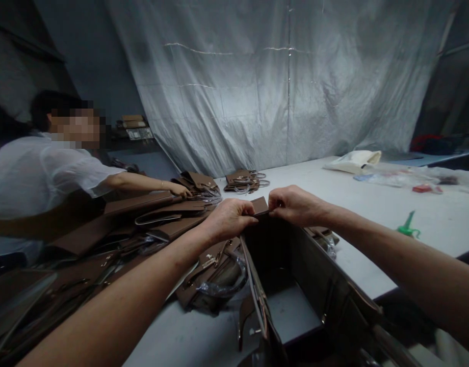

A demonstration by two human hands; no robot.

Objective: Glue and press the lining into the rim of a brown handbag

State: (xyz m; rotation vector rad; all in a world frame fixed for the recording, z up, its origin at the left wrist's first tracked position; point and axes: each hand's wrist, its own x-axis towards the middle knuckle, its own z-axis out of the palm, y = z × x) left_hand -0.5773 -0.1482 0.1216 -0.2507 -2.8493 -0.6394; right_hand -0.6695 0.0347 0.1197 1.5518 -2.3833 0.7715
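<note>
A brown handbag body (314, 260) stands in front of me. It looks open from top to bottom, as the white surface shows through between its dark walls. My left hand (234, 218) pinches the bag's far edge with thumb and fingers. A short way to the right, the fingers of my right hand (298, 205) are closed on the same edge. A brown strip of that edge (260, 205) shows between the two hands. Beside the near left wall lies a brown bag piece (207, 275) with metal fittings and a plastic-wrapped handle.
A white table (364, 199) carries stacked brown bag parts (173, 224) on the left and more bags (242, 181) behind. A co-worker (54, 168) reaches over the pile. To the right are a green-nozzled bottle (408, 227), a cream cloth (355, 160) and plastic bags (398, 178).
</note>
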